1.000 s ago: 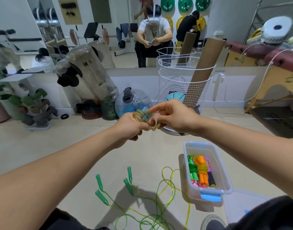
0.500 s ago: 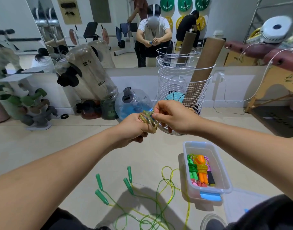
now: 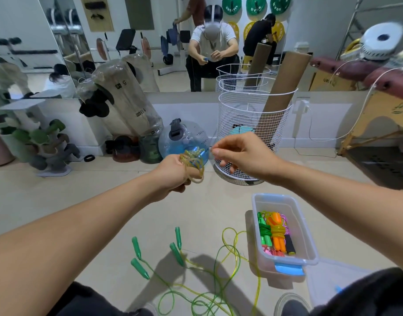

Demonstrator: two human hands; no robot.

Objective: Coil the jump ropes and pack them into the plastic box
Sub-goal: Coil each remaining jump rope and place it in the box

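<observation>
The left hand (image 3: 173, 176) clenches a coiled yellowish jump rope (image 3: 192, 163), its blue handles half hidden behind the loops. The right hand (image 3: 243, 153) pinches near the coil; whether a strand lies between its fingertips is unclear. The plastic box (image 3: 305, 238) sits on the floor below, and loose ropes (image 3: 218, 270) run off the bottom edge.

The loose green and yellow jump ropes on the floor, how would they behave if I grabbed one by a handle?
The thin green and yellow plastic ropes lie in overlapping loops, so they would probably hang floppy and snag each other. The small tapered green handles look stiff and light, and might roll if nudged.
</observation>
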